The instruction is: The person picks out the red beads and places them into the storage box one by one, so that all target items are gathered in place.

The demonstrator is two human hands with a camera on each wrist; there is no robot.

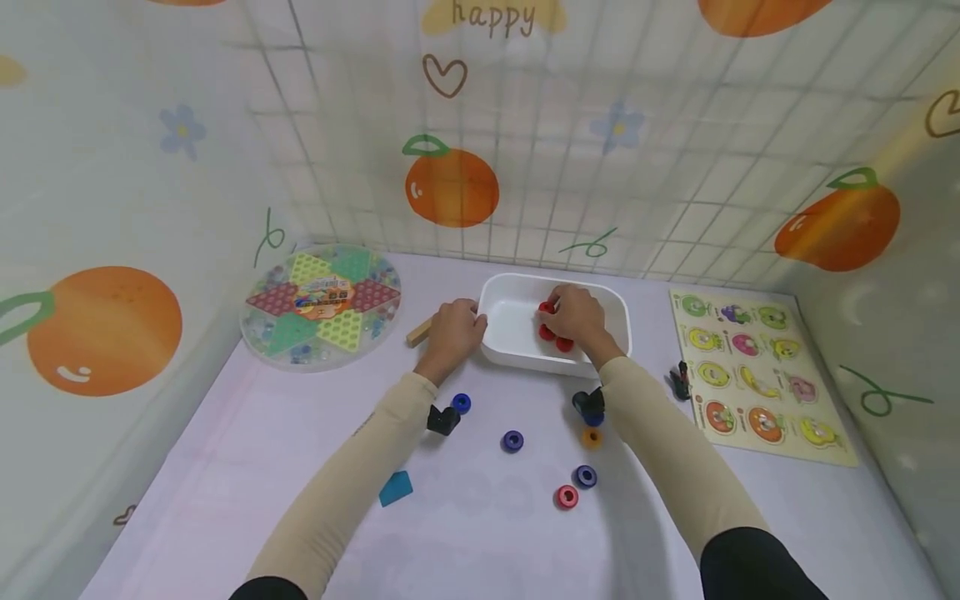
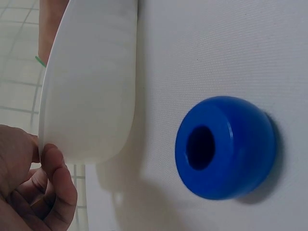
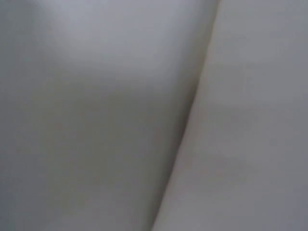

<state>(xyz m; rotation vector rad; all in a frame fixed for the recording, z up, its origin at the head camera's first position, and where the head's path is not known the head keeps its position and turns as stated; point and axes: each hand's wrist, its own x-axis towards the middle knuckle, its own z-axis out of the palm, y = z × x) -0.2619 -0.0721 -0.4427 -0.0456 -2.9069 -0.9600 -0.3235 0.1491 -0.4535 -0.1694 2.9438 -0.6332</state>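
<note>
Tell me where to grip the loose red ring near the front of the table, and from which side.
The red ring lies flat, hole up, so come straight down and pinch its outer rim on opposite sides. A blue ring sits close behind on the right; place the fingers left and front-right, clear of it. Probably easiest for the right hand.

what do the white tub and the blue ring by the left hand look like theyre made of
White tub: probably plastic, smooth and matte with a faint sheen; its thin wall curves evenly into a rounded rim in the left wrist view. Blue ring: a solid, evenly coloured bead with rounded edges and a soft gloss. It could be painted wood or moulded plastic; no grain shows, so I cannot tell which.
</note>
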